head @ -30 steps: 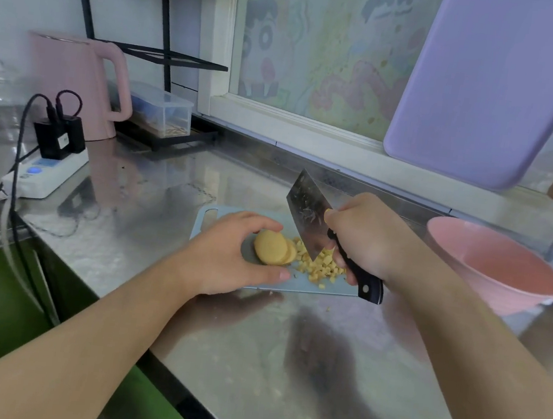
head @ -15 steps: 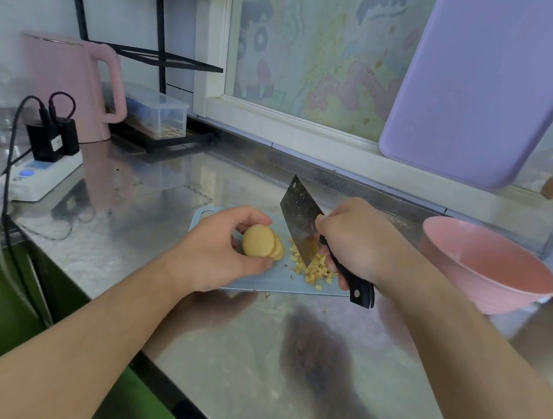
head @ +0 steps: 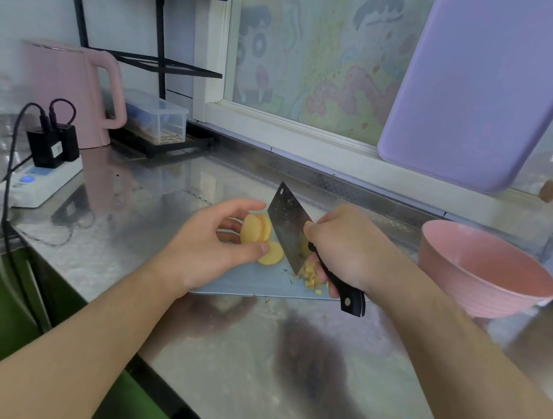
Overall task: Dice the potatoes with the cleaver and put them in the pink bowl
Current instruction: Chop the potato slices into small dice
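A steel surface (head: 251,361) fills most of the view, and I use the pale blue cutting board (head: 246,283) lying on it as my landmark. Behind the board and to its right, a large lilac board (head: 482,88) leans against the window, whose glass carries a faded cartoon drawing (head: 319,59) of a child's face; I can read no writing on it. Far to the left of the cutting board, a pink kettle (head: 72,86) stands by a black wire rack (head: 151,23), with a clear lidded box (head: 156,121) on the rack's base. In front of the kettle lies a white power strip (head: 38,182) with two black plugs in it; a small label on one plug is too blurred to read. To the right of the cutting board, well apart from it, sits the pink bowl (head: 481,270), upright, and I cannot see anything in it.

Over the cutting board, my right hand (head: 346,248) grips the black handle of the cleaver (head: 288,229), the blade tilted with its edge down on the board. My left hand (head: 209,246) pinches a small stack of round potato slices (head: 255,229) between thumb and fingertips, held upright just left of the blade. One more potato slice (head: 271,253) lies flat on the board beneath them. A little heap of diced potato (head: 310,275) sits on the board under my right hand, beside the blade. A few stray bits lie on the steel just in front of the board.
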Tool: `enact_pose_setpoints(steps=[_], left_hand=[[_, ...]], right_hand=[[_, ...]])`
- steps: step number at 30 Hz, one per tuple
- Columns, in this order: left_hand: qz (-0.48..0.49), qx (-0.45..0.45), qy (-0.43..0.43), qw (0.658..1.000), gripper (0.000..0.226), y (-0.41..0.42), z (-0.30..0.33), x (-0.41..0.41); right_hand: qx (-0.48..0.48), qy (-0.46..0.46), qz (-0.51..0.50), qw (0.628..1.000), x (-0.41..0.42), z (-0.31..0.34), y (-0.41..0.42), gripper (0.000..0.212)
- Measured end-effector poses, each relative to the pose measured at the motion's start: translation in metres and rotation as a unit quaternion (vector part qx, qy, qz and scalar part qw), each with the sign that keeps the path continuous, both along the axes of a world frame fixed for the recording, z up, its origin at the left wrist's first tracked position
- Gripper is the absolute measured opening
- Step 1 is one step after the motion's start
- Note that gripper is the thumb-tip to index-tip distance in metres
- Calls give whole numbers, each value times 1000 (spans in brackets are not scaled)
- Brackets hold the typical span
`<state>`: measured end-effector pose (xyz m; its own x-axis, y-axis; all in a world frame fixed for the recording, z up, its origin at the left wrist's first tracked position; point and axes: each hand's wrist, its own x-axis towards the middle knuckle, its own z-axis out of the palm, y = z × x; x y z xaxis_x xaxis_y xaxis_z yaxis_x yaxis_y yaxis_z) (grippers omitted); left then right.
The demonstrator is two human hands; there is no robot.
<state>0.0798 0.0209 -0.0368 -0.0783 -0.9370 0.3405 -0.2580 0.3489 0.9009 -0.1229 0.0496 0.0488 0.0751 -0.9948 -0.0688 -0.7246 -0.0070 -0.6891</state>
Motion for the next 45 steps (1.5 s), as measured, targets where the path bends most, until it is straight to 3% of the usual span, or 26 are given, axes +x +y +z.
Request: enact_pose_setpoints(steps=[12, 23, 28, 36, 45], left_hand=[[33, -14, -33, 999, 34, -2, -4, 1], [28, 21, -68, 997, 52, -5, -7, 0], [51, 19, -81, 995, 40, -1, -6, -1], [155, -41, -262, 952, 43, 6, -4, 8], [102, 42, -272, 956, 45, 14, 0, 15]], right_hand=[[13, -40, 9, 999, 3, -1, 2, 23], [-18, 12, -13, 1000, 3, -7, 0, 31], [9, 12, 21, 1000, 2, -4, 0, 22], [-5, 1, 11, 1000, -1, 1, 0, 18], [-6, -11, 14, 1000, -1, 4, 2, 21]])
